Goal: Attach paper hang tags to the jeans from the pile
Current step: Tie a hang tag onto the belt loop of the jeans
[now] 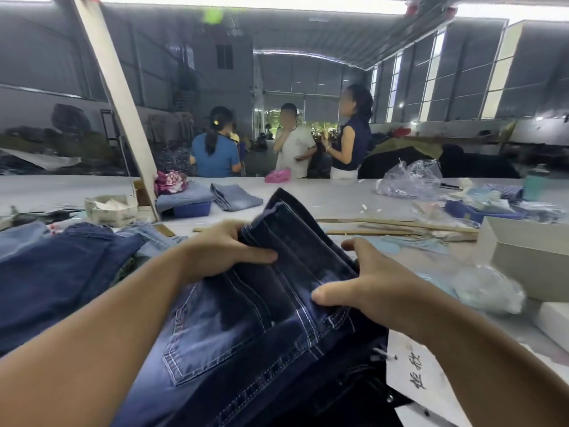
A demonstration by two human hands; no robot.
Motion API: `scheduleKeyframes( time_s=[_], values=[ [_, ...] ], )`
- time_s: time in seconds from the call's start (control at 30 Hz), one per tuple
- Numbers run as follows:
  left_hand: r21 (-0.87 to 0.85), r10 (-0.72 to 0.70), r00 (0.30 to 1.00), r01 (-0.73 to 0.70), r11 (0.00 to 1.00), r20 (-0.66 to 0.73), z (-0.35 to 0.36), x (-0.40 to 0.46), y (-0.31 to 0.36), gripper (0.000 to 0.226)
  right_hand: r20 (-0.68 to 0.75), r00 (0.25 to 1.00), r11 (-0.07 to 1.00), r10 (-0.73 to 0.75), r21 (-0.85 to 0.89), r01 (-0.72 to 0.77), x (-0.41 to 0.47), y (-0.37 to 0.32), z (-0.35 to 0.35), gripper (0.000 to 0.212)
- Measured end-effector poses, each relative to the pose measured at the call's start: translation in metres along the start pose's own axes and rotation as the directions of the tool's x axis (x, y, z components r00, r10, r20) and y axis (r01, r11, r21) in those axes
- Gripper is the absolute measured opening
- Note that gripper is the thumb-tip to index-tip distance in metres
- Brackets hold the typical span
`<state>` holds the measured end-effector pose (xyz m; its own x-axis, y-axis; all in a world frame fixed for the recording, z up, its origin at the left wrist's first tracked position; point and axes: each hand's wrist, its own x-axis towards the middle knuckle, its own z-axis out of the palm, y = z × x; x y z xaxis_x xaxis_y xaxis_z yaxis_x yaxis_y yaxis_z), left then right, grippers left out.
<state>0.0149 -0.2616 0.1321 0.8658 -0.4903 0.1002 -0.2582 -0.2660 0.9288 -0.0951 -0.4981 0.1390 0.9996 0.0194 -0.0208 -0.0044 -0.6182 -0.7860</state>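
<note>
A folded pair of dark blue jeans (pixel 246 318) with white stitching lies in front of me, its back pocket facing up and its far end lifted off the table. My left hand (pixel 224 251) grips the jeans' left edge, thumb on top. My right hand (pixel 363 282) grips the right edge near a belt loop, thumb pressed on the denim. A pile of more blue jeans (pixel 61 272) lies to the left. A white paper with handwritten characters (pixel 412 368) sits beside the jeans at lower right.
White boxes (pixel 529 257) stand at the right edge, crumpled plastic bags (pixel 489 288) beside them. Wooden sticks (pixel 400 226) lie across the grey table (pixel 323 201). Farther back are folded light jeans (pixel 235 197), a blue tray (pixel 192 209) and a slanted post (pixel 123 103). Three people stand beyond the table.
</note>
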Motion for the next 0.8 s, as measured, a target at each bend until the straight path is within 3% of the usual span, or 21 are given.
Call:
scheduleKeyframes(
  time_s=[0.07, 0.13, 0.23, 0.33, 0.47, 0.53, 0.67, 0.8],
  values=[
    [-0.094, 0.04, 0.998, -0.044, 0.995, -0.046, -0.013, -0.009, 0.003, 0.03, -0.003, 1.0, 0.999, 0.007, 0.041, -0.007, 0.005, -0.004, 0.0, 0.1],
    [-0.129, 0.061, 0.995, -0.071, 0.989, -0.078, -0.02, -0.017, 0.003, 0.031, 0.0, 1.0, 0.998, 0.0, 0.056, 0.0, 0.01, -0.008, 0.002, 0.108],
    [-0.169, 0.066, 0.989, -0.088, 0.982, -0.132, -0.027, -0.024, 0.002, 0.035, 0.058, 0.997, 0.996, -0.059, 0.073, 0.055, 0.013, -0.018, 0.002, 0.079],
    [-0.231, 0.068, 0.983, -0.108, 0.967, -0.172, -0.031, -0.031, -0.001, 0.052, 0.081, 0.992, 0.993, -0.094, 0.075, 0.088, 0.014, -0.022, -0.003, 0.079],
    [-0.357, -0.005, 0.977, -0.072, 0.931, -0.212, -0.041, -0.036, -0.01, 0.024, 0.234, 0.967, 0.972, -0.1, 0.231, 0.044, 0.012, -0.024, -0.009, 0.05],
    [-0.405, -0.047, 0.978, -0.039, 0.914, -0.201, -0.045, -0.037, -0.015, 0.024, 0.158, 0.987, 0.981, -0.041, 0.194, 0.01, 0.018, -0.016, -0.009, 0.058],
    [-0.407, -0.061, 0.984, -0.013, 0.914, -0.17, -0.046, -0.038, -0.02, 0.061, 0.054, 0.997, 0.994, 0.055, 0.092, -0.06, 0.025, -0.002, -0.004, 0.056],
    [-0.343, -0.091, 0.982, 0.029, 0.939, -0.168, -0.044, -0.032, -0.021, 0.052, -0.023, 1.0, 0.957, -0.002, 0.291, 0.009, 0.025, -0.001, -0.007, 0.04]
  ],
)
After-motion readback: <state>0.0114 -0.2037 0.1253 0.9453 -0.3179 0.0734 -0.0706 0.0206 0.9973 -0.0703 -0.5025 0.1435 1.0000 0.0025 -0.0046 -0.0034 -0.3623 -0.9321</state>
